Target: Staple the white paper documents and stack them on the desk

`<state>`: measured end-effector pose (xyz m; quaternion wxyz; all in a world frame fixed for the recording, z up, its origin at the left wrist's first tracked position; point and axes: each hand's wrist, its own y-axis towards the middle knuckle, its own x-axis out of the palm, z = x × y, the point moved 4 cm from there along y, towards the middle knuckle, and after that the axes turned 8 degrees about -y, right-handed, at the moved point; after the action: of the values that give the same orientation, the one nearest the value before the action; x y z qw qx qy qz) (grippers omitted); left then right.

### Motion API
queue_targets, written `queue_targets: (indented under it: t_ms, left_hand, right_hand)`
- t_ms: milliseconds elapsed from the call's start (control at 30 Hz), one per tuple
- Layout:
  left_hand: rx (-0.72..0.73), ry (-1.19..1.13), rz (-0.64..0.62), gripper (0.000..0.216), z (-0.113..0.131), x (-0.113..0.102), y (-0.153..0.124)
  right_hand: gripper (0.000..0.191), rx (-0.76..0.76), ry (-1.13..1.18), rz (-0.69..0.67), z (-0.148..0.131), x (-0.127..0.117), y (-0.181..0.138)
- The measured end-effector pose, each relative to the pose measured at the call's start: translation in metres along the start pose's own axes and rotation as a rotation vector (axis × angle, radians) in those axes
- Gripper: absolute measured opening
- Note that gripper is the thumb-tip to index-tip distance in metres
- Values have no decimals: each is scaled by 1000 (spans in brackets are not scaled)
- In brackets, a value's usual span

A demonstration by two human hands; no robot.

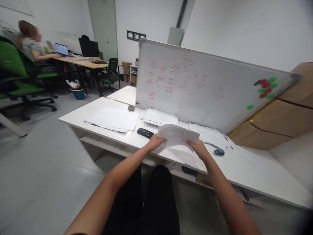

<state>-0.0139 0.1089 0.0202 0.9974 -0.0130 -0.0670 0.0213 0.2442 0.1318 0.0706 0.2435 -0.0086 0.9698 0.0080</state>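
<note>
Between my two hands is a white sheet of paper (174, 135), curved and raised above the desk edge, with small print near its right side; I cannot tell if it is one sheet or several. My left hand (155, 142) pinches its left edge, thumb on top. At the right edge, my right hand (197, 147) grips it the same way. Just beyond my left hand lies a black stapler (145, 132). Behind the held paper sits a paper stack (160, 117). Spread-out papers (112, 118) lie farther left on the white desk (80, 115).
A whiteboard (171, 75) with red writing and magnets leans at the back of the desk. Cardboard boxes (276, 120) are stacked on the right. A dark blue object (219, 152) lies right of my hands. One person (36, 52) sits at another desk, far left.
</note>
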Motion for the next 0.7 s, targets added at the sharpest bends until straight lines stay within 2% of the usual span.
queue_targets:
  t_ms: [67, 167, 300, 367, 533, 700]
  left_hand:
    - [-33, -77, -24, 27, -15, -2, 5]
    - [-27, -164, -27, 37, -25, -12, 6]
    - [14, -205, -112, 48, -22, -15, 5]
    - [40, -184, -125, 47, -19, -15, 3]
    - [113, -59, -93, 43, -18, -13, -2]
    - [83, 96, -65, 40, -21, -12, -3]
  right_hand:
    - [52, 38, 39, -25, 11, 9, 8]
    - [48, 75, -36, -55, 23, 14, 13]
    - [52, 63, -89, 93, 36, 15, 3]
    - [58, 45, -46, 193, 44, 21, -8]
    - [66, -39, 14, 277, 54, 36, -26]
    - [68, -58, 5, 250, 55, 36, -27]
